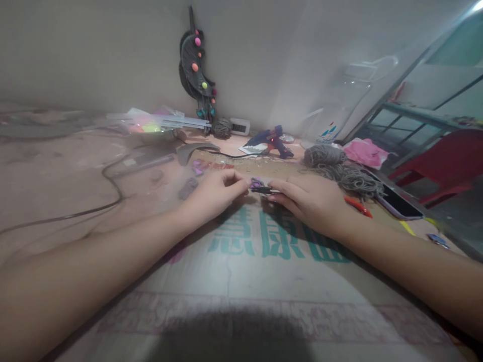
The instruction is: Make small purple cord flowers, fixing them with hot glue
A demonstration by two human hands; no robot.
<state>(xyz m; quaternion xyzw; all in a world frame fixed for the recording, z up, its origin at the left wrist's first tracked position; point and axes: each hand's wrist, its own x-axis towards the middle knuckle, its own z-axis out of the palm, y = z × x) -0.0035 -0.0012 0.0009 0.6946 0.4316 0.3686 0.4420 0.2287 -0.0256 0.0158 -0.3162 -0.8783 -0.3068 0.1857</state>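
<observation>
My left hand (221, 193) pinches the edge of a small purple-and-grey piece (256, 182), possibly yarn-wrapped, between thumb and forefinger. From the other side my right hand (311, 198) grips a slim dark tool (262, 190) whose tip touches or lies just in front of that piece. The tool's exact kind is too blurred to make out, and its rear end is hidden by the fingers. Left of my left hand lie small purple bits (197, 169) and a grey lump (187, 188).
Along the wall are a dark crescent ornament (192, 65) with coloured pom-poms, a blue glue gun (269, 141) and a clear jug (335, 110). Grey yarn (328, 163), a phone (402, 201) and a red-orange handle (358, 206) lie right. A black cord (116, 188) crosses the left.
</observation>
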